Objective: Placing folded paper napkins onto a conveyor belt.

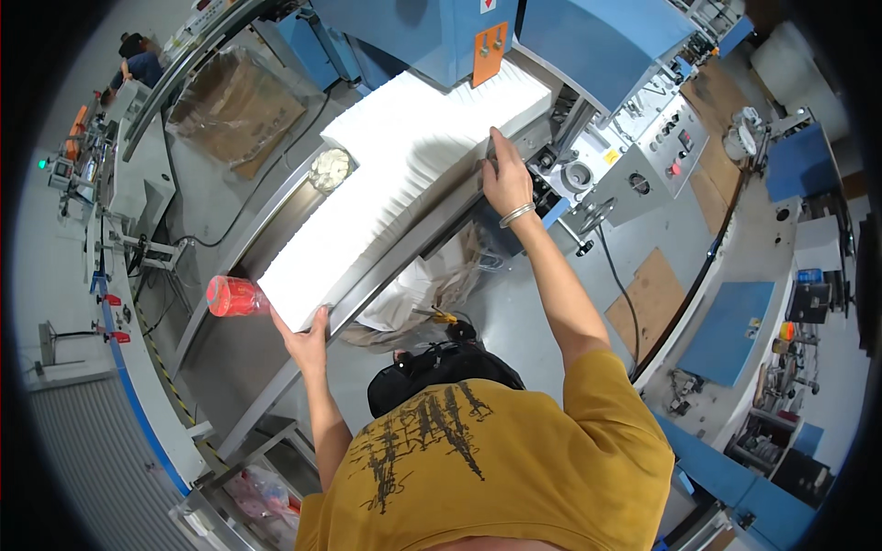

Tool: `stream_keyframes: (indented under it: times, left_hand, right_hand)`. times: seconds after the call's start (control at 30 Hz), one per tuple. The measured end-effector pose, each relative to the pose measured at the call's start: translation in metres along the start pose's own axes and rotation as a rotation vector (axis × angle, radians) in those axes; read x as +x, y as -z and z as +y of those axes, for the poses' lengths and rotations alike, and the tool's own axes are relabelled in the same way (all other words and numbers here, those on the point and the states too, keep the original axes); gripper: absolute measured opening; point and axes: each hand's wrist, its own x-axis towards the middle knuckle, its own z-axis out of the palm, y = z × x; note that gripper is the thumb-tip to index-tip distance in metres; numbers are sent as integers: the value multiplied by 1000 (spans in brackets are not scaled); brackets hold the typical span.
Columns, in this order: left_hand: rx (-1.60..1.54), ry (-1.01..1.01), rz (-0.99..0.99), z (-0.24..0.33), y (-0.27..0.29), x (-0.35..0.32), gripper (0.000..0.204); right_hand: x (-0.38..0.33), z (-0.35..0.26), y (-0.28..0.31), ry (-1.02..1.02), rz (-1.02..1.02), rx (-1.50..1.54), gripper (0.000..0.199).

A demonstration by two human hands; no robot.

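Observation:
A long stack of thin white sheets lies along a metal trough, its far part passing beneath a blue machine housing. My left hand holds the near left end of the stack, with the thumb on one side and the fingers on the other. My right hand rests against the stack's near side farther up, fingers stretched out, and a bracelet circles that wrist. Beside the stack's left end lies a red cylinder. A round, cream-coloured bundle sits against its far side.
A control panel with knobs and a handwheel stand to the right. Under the trough hangs a bag of white material. A plastic-covered carton is on the floor at the far left. Another person is in the background.

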Motion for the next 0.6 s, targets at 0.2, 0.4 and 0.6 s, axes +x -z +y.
stream_keyframes:
  times: [0.2, 0.4, 0.6]
  left_hand:
    - [-23, 8, 21, -6, -1, -1, 88]
    - [-2, 6, 24, -3, -2, -3, 87]
    - [-12, 23, 35, -1, -2, -5, 86]
  right_hand:
    - [3, -6, 6, 101, -28, -104, 52]
    - [6, -10, 9, 22, -10, -82, 51]
    - [5, -16, 8, 53, -31, -141, 46]
